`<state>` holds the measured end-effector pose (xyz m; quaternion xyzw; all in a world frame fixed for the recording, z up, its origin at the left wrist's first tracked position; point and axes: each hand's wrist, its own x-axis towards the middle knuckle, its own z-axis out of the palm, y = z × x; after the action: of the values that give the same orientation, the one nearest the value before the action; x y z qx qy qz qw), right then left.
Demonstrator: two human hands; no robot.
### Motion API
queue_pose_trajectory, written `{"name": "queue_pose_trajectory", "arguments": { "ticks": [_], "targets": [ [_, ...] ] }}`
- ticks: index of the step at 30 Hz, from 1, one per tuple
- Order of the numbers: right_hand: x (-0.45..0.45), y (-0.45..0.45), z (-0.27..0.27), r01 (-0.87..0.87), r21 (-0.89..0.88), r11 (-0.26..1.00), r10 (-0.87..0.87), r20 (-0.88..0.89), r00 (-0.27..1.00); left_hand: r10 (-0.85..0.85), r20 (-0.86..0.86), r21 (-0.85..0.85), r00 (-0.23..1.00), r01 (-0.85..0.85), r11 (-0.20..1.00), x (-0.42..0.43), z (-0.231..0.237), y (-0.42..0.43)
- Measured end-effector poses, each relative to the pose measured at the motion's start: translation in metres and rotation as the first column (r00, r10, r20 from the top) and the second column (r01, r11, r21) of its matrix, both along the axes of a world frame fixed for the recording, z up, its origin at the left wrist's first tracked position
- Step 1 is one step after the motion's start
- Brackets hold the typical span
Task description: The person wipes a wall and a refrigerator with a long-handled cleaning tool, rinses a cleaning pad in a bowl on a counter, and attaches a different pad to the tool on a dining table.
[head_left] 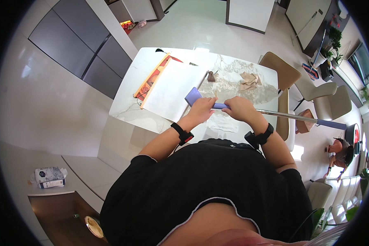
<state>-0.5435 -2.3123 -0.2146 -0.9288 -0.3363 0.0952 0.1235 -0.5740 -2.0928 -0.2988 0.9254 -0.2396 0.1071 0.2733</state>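
My left hand (pixel 202 108) is closed around the neck of a long-handled tool, just behind its flat purple head (pixel 193 96). My right hand (pixel 241 108) grips the purple sleeve farther along. From there a telescopic metal pole (pixel 287 115) runs right to a purple end grip (pixel 331 124). The head is at the edge of a large white sheet (pixel 175 87), and I cannot tell whether they touch. Beside the sheet, a red and orange printed panel with wooden rods (pixel 156 80) lies on the marble-patterned table (pixel 129 89). The fingers partly hide the tool's neck.
On the table are a small brown pouch (pixel 211 77), a crumpled tan cloth (pixel 249 81) and a white cloth or tissue (pixel 223 123). Chairs (pixel 279 69) line the right side. Another person (pixel 341 152) bends near the pale sofa (pixel 338 192). A tissue pack (pixel 50 177) sits lower left.
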Motion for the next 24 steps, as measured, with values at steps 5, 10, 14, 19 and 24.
{"name": "queue_pose_trajectory", "arguments": {
  "ticks": [5, 10, 14, 19, 24],
  "targets": [
    [-0.003, -0.003, -0.001, 0.005, 0.062, 0.998, -0.004, -0.016, 1.000, -0.027, -0.004, -0.132, 1.000, 0.027, 0.991, 0.005, 0.011, -0.007],
    [-0.005, -0.006, -0.002, -0.038, 0.142, 0.989, 0.042, -0.021, 0.999, -0.100, 0.050, -0.147, 0.994, 0.107, 0.983, 0.002, 0.015, -0.016],
    [-0.006, -0.027, -0.011, -0.004, 0.211, 0.977, -0.007, 0.051, 0.999, 0.027, -0.012, 0.001, 1.000, -0.027, 1.000, 0.001, 0.011, -0.006],
    [-0.015, -0.028, 0.000, -0.005, -0.044, 0.999, 0.005, 0.003, 1.000, 0.015, 0.160, 0.003, 0.987, -0.016, 1.000, 0.003, 0.006, -0.006],
    [-0.024, -0.018, -0.002, -0.024, -0.038, 0.999, 0.026, 0.052, 0.998, 0.078, 0.068, 0.099, 0.995, -0.085, 0.991, 0.005, 0.004, -0.008]
  ]
}}
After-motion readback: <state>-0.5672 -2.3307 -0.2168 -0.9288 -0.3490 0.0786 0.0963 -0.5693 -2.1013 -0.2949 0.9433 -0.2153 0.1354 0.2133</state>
